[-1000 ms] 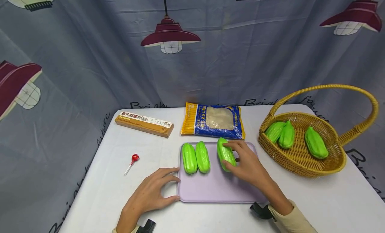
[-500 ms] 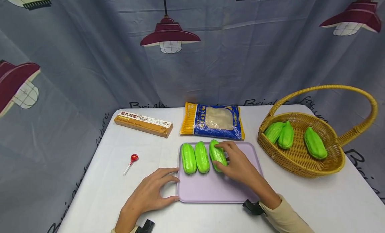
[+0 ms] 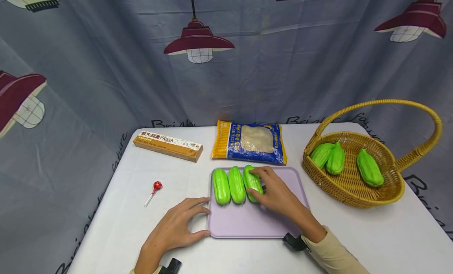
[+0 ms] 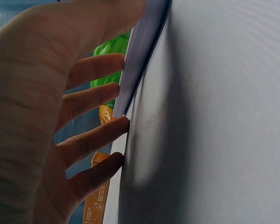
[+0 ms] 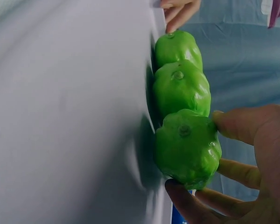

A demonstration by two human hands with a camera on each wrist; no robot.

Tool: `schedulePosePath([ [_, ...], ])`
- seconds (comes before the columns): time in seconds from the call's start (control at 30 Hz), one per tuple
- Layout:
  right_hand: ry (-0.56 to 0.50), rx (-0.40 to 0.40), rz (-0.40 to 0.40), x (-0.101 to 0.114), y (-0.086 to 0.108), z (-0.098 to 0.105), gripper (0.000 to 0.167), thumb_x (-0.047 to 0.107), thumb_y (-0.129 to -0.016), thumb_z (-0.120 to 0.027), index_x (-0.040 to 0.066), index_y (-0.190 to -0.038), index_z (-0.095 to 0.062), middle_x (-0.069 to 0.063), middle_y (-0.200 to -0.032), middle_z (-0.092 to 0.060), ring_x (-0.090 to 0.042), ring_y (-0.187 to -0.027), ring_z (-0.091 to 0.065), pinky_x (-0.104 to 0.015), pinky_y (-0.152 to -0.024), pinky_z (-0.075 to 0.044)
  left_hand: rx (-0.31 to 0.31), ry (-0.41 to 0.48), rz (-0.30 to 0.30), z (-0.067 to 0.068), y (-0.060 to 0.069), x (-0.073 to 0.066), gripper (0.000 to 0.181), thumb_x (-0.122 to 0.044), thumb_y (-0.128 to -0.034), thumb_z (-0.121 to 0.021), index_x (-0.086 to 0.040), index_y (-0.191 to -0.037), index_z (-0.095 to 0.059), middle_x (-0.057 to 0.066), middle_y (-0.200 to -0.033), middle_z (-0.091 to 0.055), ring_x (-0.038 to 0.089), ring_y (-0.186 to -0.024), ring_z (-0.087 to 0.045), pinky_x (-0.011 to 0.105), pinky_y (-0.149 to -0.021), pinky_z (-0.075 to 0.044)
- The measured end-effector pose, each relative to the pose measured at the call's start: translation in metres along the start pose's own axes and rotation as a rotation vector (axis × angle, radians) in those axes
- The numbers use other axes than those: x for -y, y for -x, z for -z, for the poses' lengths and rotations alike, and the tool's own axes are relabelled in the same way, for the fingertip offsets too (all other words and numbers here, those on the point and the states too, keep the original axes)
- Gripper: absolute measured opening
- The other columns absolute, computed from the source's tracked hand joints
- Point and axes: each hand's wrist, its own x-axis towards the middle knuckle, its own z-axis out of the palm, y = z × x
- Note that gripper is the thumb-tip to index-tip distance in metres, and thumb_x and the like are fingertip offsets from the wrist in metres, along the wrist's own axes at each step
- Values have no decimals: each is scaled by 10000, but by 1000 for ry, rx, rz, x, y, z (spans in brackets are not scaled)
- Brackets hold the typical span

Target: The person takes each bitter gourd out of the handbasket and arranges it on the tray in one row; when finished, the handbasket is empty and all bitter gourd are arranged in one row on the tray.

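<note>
On the light purple tray point(image 3: 247, 227), three green gourds lie side by side in its back left part. My right hand point(image 3: 277, 193) holds the rightmost gourd point(image 3: 252, 181) between thumb and fingers. The middle gourd point(image 3: 236, 185) and the left gourd point(image 3: 221, 186) lie just left of it. My left hand point(image 3: 175, 227) touches the tray's left edge with spread fingertips and thumb. The right wrist view shows the held gourd point(image 5: 186, 149) nearest, with my right hand point(image 5: 256, 172) around its side. In the left wrist view my left hand point(image 4: 70, 93) rests along the tray's rim point(image 4: 140, 46).
At the right stands a wicker basket point(image 3: 354, 197) with a tall handle and three green gourds inside. Behind the tray lies a blue and yellow pasta bag point(image 3: 249, 143). A pasta box point(image 3: 168, 145) is at the back left, a red lollipop point(image 3: 157, 185) in front of it.
My right hand has moved left with the gourd in its grip, closing the gap to the middle gourd. My left hand has stayed at the tray's left edge.
</note>
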Motion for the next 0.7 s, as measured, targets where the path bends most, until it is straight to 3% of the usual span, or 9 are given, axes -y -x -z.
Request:
schedulePosePath([
  [0.33, -3, 27, -8, 1, 1, 0, 531, 298, -965, -823, 79, -1415, -646, -176, -1441, -603, -337, -1173, -675, -529, -942, -609, -13, 2, -16, 0, 1, 0, 446, -545, -828, -901, -311, -1184, -770, -97, -1519, -622, 116, -1363, -600, 381, -1088, -560],
  [0.7, 0, 70, -13, 2, 1, 0, 513, 297, -994, -791, 70, -1428, -639, -158, -1427, -617, -299, -1158, -673, -450, -910, -626, -22, 4, -23, -2, 1, 1, 450, -537, -827, -905, -304, -1187, -770, -94, -1522, -618, 116, -1355, -605, 376, -1078, -566],
])
